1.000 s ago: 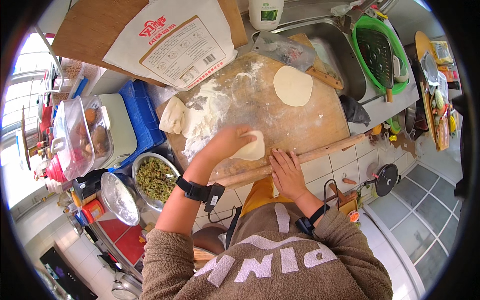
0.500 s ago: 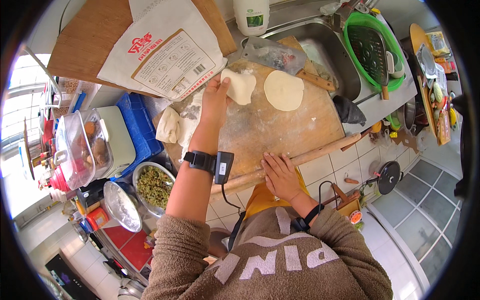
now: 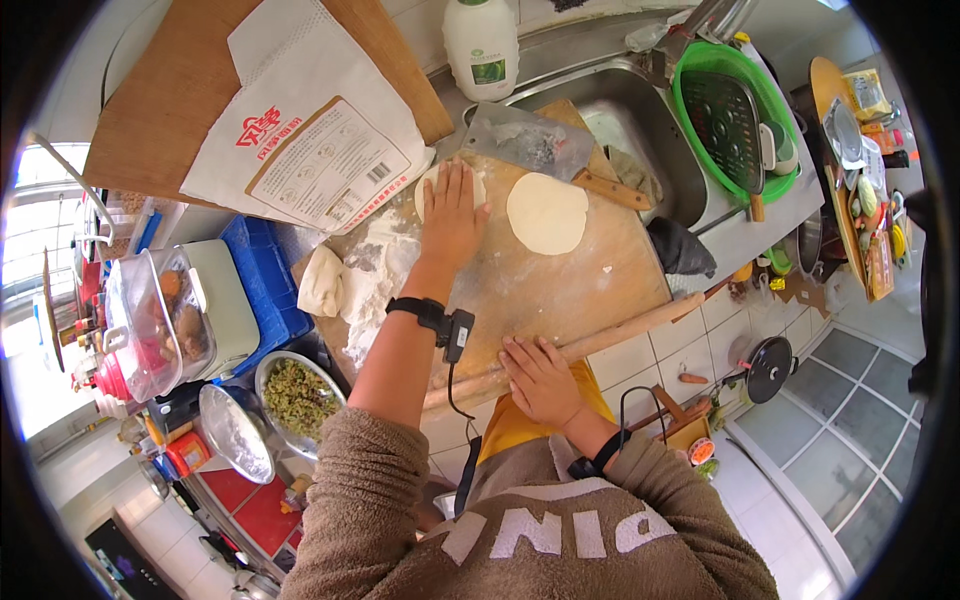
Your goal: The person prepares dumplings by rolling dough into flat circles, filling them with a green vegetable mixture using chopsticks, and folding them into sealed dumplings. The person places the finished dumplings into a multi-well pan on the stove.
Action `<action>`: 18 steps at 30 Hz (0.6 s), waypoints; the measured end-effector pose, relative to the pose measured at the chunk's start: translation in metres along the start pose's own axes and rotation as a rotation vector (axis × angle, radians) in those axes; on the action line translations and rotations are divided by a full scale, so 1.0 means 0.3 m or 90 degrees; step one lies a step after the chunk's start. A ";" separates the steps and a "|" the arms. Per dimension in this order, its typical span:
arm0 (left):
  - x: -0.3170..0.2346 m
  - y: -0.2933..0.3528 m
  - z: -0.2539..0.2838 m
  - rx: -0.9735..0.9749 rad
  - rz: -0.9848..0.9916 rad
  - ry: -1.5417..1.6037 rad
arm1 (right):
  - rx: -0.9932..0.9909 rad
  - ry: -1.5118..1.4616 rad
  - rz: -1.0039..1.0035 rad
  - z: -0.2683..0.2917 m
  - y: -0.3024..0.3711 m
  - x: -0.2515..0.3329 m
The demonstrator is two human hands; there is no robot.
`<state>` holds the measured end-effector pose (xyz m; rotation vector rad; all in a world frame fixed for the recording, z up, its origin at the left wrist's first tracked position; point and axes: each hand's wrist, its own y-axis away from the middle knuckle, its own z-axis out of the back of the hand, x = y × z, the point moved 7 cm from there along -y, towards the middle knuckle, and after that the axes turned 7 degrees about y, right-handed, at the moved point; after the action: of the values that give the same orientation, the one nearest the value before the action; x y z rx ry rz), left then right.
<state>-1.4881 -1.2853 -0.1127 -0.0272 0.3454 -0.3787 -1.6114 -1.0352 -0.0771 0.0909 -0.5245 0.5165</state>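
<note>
My left hand (image 3: 452,212) lies flat, fingers stretched, on a small dough round (image 3: 421,193) near the far left of the wooden board (image 3: 560,290). To its right, a larger flat dough round (image 3: 547,214) rests on the board. My right hand (image 3: 540,378) is laid with fingers extended over a long wooden rolling pin (image 3: 635,326) along the board's near edge, gripping nothing. At the left, a folded lump of dough (image 3: 320,284) sits beside loose white flour (image 3: 378,280). A cleaver (image 3: 525,140) with a wooden handle lies at the far edge.
A white printed bag (image 3: 320,130) covers the far left. Left stand a blue tray (image 3: 258,285), a bowl of chopped green filling (image 3: 298,397) and a metal bowl with white powder (image 3: 238,435). Beyond the board are a sink (image 3: 690,190), a white jug (image 3: 480,50) and a green basket (image 3: 700,60).
My left hand, which held the small dough round lifted by its edge, has laid it on the board and now presses flat on it. My right hand stays at the rolling pin.
</note>
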 end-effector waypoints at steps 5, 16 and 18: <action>-0.050 0.083 -0.019 0.084 -0.136 0.069 | 0.012 0.022 0.012 0.006 -0.004 0.008; -0.202 0.577 0.106 0.126 0.014 0.227 | 0.034 -0.007 0.157 0.018 -0.039 -0.063; -0.131 0.586 0.142 0.059 0.105 0.288 | 0.035 -0.010 0.176 0.036 -0.048 -0.095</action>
<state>-1.4451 -1.1091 -0.0757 0.1799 0.7710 -0.2344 -1.6302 -1.0627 -0.0813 0.0756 -0.5416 0.8004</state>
